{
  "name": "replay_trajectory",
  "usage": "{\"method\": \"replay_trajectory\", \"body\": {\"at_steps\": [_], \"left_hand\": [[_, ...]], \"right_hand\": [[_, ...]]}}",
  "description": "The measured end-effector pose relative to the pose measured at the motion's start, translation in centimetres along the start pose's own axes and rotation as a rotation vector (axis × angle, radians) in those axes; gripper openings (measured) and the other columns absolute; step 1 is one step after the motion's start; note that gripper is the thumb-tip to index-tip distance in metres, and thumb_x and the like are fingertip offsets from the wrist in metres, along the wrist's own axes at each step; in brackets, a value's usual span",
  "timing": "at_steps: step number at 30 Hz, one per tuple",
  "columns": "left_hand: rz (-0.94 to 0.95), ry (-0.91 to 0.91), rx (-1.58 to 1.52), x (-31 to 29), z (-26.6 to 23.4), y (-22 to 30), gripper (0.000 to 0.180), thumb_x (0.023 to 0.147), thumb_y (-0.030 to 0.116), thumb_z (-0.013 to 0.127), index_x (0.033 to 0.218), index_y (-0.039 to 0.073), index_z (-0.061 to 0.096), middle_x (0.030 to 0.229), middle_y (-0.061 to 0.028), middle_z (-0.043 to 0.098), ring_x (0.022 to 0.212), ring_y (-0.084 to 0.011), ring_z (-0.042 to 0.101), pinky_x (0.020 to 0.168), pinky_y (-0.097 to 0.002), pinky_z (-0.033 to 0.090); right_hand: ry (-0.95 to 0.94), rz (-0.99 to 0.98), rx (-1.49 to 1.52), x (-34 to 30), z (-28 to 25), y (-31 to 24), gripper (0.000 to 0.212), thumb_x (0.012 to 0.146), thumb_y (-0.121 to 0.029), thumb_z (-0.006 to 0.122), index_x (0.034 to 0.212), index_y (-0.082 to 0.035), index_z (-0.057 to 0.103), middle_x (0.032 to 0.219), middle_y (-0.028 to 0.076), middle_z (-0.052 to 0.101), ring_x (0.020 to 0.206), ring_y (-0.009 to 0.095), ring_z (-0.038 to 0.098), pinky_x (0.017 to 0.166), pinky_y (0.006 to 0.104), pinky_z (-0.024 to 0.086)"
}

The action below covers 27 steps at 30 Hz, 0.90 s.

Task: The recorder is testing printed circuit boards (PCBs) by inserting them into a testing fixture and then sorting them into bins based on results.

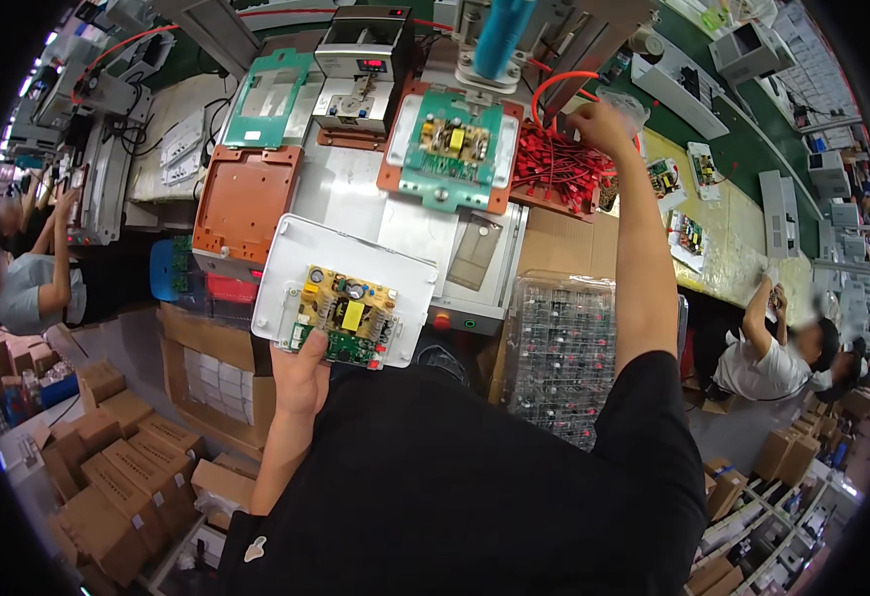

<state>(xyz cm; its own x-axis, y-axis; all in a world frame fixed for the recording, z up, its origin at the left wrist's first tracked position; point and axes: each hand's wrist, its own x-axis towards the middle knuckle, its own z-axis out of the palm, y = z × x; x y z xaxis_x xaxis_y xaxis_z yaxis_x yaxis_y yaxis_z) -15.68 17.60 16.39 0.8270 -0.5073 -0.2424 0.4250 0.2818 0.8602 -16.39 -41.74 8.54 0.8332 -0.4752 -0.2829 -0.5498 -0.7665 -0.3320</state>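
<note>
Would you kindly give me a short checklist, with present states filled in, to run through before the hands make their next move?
1. Left hand supports the white cover, thumb over the board's near edge: ok.
2. Circuit board lies on that cover, components facing up: ok.
3. Right hand is at the pile of red wires: ok.
4. Right hand has a wire gripped: cannot tell, fingertips unclear.
5. Green fixture is free: not ok, a second board sits on it.
</note>
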Motion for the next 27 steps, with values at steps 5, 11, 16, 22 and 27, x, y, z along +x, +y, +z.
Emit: {"method": "replay_trajectory", "body": {"at_steps": [5,11,16,22,27], "left_hand": [[0.002,-0.002,-0.083,1.3,0.5,0.2,0.065,0.092,0.009,0.067,0.147,0.001,0.033,0.143,-0.0136,0.047,0.13,-0.0252,0.048,0.11,-0.0397,0.04],[-0.027,-0.145,-0.076,4.8,0.9,0.6,0.062,0.093,0.013,0.067,0.145,0.0,0.036,0.141,-0.0125,0.049,0.13,-0.0247,0.049,0.109,-0.0399,0.04],[-0.049,-0.285,-0.026,6.7,2.0,0.8,0.057,0.096,0.01,0.06,0.147,0.002,0.034,0.141,-0.012,0.05,0.128,-0.0251,0.052,0.105,-0.0419,0.045],[-0.022,-0.299,-0.084,6.6,3.0,1.2,0.056,0.097,0.01,0.06,0.146,0.002,0.034,0.139,-0.0119,0.051,0.126,-0.0254,0.053,0.104,-0.042,0.047],[0.057,-0.224,-0.151,7.0,5.3,1.8,0.057,0.092,0.006,0.067,0.142,0.001,0.041,0.133,-0.0095,0.056,0.121,-0.0208,0.057,0.103,-0.0364,0.046]], "right_hand": [[0.386,-0.171,0.577,-6.8,-1.7,-1.9,0.024,0.096,-0.02,0.061,0.098,0.002,0.07,0.093,0.01,0.072,0.091,0.018,0.068,0.086,0.0315,0.051],[0.663,-0.275,1.498,-7.7,1.1,-4.1,0.02,0.1,-0.01,0.056,0.112,0.005,0.059,0.102,0.013,0.071,0.096,0.019,0.068,0.091,0.0293,0.052],[0.85,-0.069,1.308,-9.7,0.8,-5.7,0.021,0.098,-0.006,0.054,0.114,0.006,0.056,0.097,0.013,0.07,0.087,0.018,0.068,0.08,0.0295,0.055],[0.549,-0.128,1.652,-18.1,-1.5,-12.9,0.023,0.102,-0.014,0.051,0.117,0.003,0.055,0.068,-0.004,0.042,0.057,0.009,0.041,0.058,0.0241,0.041],[0.34,-0.144,1.463,-22.6,-2.1,-18.5,0.024,0.105,-0.019,0.048,0.114,0.0,0.059,0.062,-0.009,0.027,0.051,0.002,0.026,0.046,0.0219,0.021]]}}
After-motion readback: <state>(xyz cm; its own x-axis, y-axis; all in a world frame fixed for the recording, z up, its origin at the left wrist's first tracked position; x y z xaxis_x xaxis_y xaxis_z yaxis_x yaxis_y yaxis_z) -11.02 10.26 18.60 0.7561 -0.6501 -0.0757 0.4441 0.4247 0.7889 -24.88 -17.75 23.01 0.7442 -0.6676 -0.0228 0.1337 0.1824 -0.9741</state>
